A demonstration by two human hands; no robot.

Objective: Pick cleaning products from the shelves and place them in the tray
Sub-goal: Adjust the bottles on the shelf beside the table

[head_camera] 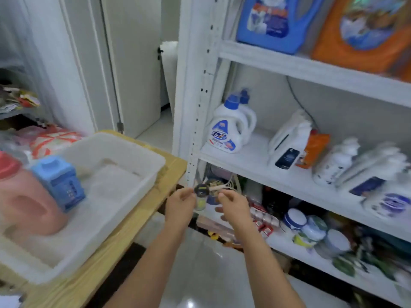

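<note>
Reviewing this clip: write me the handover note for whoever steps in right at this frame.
Left hand: appears to grip a small dark-capped bottle in front of the shelf post; blur hides its details.
Right hand: beside that bottle, fingers loosely curled, nothing visibly held.
Done: pink jug and blue bottle stand in the white tray on the wooden table.
Left: the small bottle is not yet in the tray. On the shelves: two blue-capped white bottles, more white bottles to their right, and a blue jug and an orange jug on the shelf above.
</note>
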